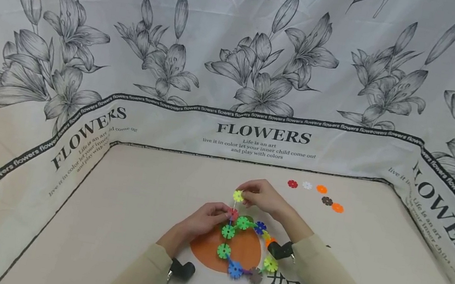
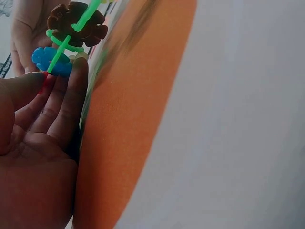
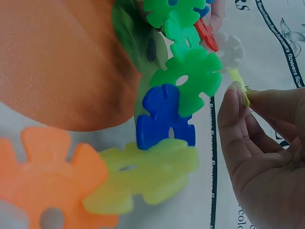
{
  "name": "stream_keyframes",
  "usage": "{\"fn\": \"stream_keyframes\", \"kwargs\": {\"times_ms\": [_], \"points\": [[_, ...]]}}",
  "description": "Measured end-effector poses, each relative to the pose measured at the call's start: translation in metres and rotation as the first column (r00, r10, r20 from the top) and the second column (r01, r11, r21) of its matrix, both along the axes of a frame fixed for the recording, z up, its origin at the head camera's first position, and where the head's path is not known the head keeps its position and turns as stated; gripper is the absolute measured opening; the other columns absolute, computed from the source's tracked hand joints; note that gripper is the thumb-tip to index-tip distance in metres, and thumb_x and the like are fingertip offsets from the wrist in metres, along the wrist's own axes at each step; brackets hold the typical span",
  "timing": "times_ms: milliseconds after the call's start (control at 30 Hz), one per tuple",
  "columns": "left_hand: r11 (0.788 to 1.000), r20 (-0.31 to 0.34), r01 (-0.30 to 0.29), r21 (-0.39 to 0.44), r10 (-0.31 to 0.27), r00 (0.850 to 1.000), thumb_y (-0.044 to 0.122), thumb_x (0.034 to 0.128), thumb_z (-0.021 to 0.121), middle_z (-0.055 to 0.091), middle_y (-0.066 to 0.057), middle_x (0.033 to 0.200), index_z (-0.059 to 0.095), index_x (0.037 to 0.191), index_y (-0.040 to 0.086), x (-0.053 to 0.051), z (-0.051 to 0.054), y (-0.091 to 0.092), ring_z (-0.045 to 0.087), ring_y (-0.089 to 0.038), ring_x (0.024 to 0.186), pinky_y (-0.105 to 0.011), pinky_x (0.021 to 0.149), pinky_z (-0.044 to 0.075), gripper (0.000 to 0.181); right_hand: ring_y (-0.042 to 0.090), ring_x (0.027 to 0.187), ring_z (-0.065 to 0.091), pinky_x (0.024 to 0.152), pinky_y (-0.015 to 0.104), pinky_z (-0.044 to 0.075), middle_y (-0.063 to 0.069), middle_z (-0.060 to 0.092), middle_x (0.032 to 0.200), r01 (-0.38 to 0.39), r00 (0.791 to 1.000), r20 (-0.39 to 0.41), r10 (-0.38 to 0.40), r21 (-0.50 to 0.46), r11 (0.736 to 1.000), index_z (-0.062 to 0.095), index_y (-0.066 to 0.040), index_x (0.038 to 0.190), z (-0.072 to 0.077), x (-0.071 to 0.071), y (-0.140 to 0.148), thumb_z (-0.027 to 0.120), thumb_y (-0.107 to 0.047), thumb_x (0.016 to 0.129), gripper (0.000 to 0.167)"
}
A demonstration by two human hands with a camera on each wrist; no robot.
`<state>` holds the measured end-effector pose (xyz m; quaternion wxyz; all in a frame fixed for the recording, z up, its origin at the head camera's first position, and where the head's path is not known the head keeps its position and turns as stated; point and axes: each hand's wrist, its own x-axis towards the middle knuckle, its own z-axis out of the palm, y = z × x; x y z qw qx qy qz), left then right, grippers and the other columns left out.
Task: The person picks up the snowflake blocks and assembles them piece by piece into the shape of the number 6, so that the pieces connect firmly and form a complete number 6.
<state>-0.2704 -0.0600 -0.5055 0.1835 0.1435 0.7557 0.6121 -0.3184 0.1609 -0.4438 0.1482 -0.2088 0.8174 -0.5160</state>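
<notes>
My left hand (image 1: 206, 218) pinches a red snowflake disc (image 1: 233, 214), part of a looped chain of slotted plastic discs. In the left wrist view, thumb and fingers of the left hand (image 2: 43, 129) meet at the red disc (image 2: 45, 83). A white disc (image 3: 231, 50) joins the red disc (image 3: 207, 36). My right hand (image 1: 265, 199) pinches a yellow disc (image 1: 238, 196) against the white one; whether they are slotted together I cannot tell. The chain also has green (image 1: 224, 251), blue (image 1: 235, 269), brown (image 1: 256, 276) and orange (image 3: 52, 176) discs.
Loose red (image 1: 292, 184), white (image 1: 307, 185), brown (image 1: 327, 201) and orange (image 1: 337, 208) discs lie at the back right of the table. An orange circle (image 1: 208, 254) is printed under the chain. Flower-printed cloth (image 1: 264, 140) surrounds the table.
</notes>
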Motion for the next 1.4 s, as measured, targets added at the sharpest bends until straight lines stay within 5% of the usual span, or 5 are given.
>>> {"fn": "stream_keyframes", "kwargs": {"times_ms": [633,900,1133,1400], "points": [[0.996,0.007,-0.09,-0.026,0.09,0.996,0.029,0.1036,0.063,0.071,-0.002,0.099,0.075,0.106,0.005,-0.001,-0.001,0.008,0.06,-0.016,0.097,-0.033,0.091,0.051,0.026,0.041,0.087,0.069,0.08,0.04,0.061,0.024,0.072,0.095,-0.045,0.999,0.021,0.045,-0.001,0.999,0.066,0.006,0.124,0.0,0.001,0.006,0.058,-0.003,0.101,0.026],[0.991,-0.024,-0.132,0.032,0.133,0.991,0.022,0.1015,0.066,0.074,-0.003,0.092,0.075,0.102,-0.001,-0.001,0.002,0.01,0.061,-0.012,0.089,-0.027,0.084,0.05,0.025,0.032,0.085,0.071,0.081,0.04,0.061,0.021,0.073,0.102,-0.069,0.998,0.003,0.069,-0.052,0.996,0.068,0.009,0.121,0.002,0.0,0.007,0.061,-0.003,0.1,0.025],[0.986,-0.016,-0.155,0.061,0.156,0.988,0.02,0.1018,0.065,0.076,-0.006,0.088,0.074,0.101,-0.004,-0.001,0.003,0.01,0.064,-0.01,0.082,-0.024,0.08,0.051,0.025,0.041,0.088,0.07,0.082,0.043,0.06,0.021,0.073,0.103,-0.077,0.997,-0.001,0.077,-0.066,0.995,0.068,0.01,0.121,0.001,0.002,0.006,0.06,0.001,0.1,0.024],[0.987,0.013,-0.162,0.002,0.162,0.987,0.026,0.1013,0.067,0.076,-0.002,0.089,0.075,0.099,0.003,-0.002,-0.001,0.01,0.064,-0.01,0.085,-0.025,0.082,0.05,0.024,0.039,0.087,0.067,0.083,0.044,0.059,0.021,0.069,0.097,-0.098,0.995,-0.009,0.098,-0.001,0.995,0.065,0.005,0.13,-0.008,0.004,0.005,0.057,-0.002,0.102,0.03]]}}
